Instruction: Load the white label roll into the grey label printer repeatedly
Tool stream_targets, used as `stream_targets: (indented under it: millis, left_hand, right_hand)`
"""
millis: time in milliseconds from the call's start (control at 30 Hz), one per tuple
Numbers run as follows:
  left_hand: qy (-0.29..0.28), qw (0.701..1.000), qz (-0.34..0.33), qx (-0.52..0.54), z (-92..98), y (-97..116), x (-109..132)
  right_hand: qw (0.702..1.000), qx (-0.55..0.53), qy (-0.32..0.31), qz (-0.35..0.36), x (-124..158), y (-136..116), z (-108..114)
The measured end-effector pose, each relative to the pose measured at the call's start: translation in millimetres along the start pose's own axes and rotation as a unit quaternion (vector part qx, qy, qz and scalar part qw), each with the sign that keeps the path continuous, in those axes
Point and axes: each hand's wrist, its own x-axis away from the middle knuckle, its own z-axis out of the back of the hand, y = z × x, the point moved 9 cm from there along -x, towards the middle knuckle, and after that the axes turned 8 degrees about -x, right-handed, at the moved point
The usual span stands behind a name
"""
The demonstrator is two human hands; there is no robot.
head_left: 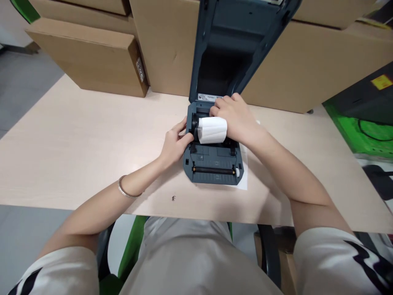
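Observation:
A dark grey label printer [211,157] lies on the table with its lid [229,49] raised at the back. Inside its bay sits a white paper roll [212,131], its left end against a black roll holder. My left hand [175,141] is closed on the printer's left side, thumb over the rim and fingers along the outer wall. At the right end of the roll, my right hand [231,114] reaches into the bay with its fingers curled down behind the roll. Its thumb and whatever it grips are hidden. A black roller [214,170] spans the printer's front.
Cardboard boxes [167,45] line the back of the table [76,143], with a flatter box [92,57] leaning at the left. White paper [243,182] shows under the printer's right side. A dark machine [365,92] on a green surface stands at the far right.

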Motion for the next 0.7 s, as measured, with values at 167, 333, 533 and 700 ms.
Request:
stream_targets:
  millis: [167,333,533,700]
  left_hand:
    - [-0.008,1.000,-0.007,-0.001,-0.8,1,0]
    - [-0.009,1.000,-0.001,-0.006,-0.5,0,-1]
    - [-0.019,1.000,0.007,-0.016,-1.1,-4,-5]
    - [-0.023,0.999,0.040,-0.028,0.3,-15,-10]
  right_hand:
    - [0.970,-0.238,-0.003,0.042,36,0,27]
    - [0.950,-0.293,0.016,0.108,80,-31,25]
    - [0.974,-0.182,0.049,0.129,129,-68,-3]
    - [0.981,-0.092,0.058,0.158,142,-79,-15]
